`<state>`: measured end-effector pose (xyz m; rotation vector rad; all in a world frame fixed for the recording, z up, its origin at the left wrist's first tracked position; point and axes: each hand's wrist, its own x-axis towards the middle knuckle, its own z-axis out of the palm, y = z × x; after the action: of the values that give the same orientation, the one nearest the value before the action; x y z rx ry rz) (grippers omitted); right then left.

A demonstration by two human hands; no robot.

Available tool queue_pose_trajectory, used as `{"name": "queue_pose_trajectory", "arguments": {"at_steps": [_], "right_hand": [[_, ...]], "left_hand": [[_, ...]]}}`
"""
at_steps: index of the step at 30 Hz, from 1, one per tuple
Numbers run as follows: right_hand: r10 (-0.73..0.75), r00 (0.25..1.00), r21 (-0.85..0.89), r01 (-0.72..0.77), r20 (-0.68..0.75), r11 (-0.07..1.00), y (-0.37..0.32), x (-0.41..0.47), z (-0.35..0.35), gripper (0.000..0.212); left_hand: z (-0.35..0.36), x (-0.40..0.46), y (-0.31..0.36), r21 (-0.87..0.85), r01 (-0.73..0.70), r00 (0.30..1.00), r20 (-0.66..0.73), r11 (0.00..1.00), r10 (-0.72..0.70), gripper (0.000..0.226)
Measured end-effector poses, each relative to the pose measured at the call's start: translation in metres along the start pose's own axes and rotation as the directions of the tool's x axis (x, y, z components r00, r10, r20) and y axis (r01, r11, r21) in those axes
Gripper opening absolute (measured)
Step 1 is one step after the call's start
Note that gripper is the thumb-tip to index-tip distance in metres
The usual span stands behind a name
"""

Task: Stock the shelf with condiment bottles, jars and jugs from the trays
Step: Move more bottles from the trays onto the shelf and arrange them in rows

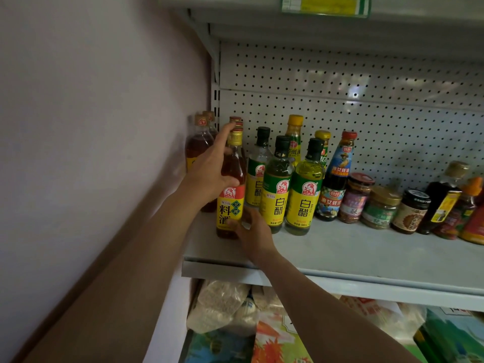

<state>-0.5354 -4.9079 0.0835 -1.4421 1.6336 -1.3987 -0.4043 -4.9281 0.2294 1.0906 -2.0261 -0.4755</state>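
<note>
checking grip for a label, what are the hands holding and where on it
Both hold the amber cooking wine bottle, upright on the shelf: left hand around its shoulder, right hand at its base.

The left hand (209,169) covers the shoulder of the amber bottle (231,195), and the bottles behind it show only as stacked caps (235,121). The right hand (252,233) hides the bottle's foot, and its fingers there are blurred. At the right edge a red-labelled bottle (475,226) is cut off, the jar labels (408,216) are too blurred to read, and the top price tag (326,5) is cropped.
</note>
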Motion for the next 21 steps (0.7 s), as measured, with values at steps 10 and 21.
{"name": "queue_pose_trajectory", "arguments": {"at_steps": [10, 21], "right_hand": [[-0.009, 0.996, -0.071, 0.003, -0.086, 0.997, -0.002, 0.02, 0.016, 0.033], [0.137, 0.96, -0.172, -0.182, -0.244, 0.968, 0.003, 0.04, 0.03, 0.04]], "left_hand": [[0.002, 0.024, -0.009, 0.151, 0.022, 0.999, -0.044, 0.988, -0.015, 0.121], [0.011, 0.048, -0.02, 0.194, 0.019, 0.999, -0.052, 0.981, -0.009, 0.12]]}}
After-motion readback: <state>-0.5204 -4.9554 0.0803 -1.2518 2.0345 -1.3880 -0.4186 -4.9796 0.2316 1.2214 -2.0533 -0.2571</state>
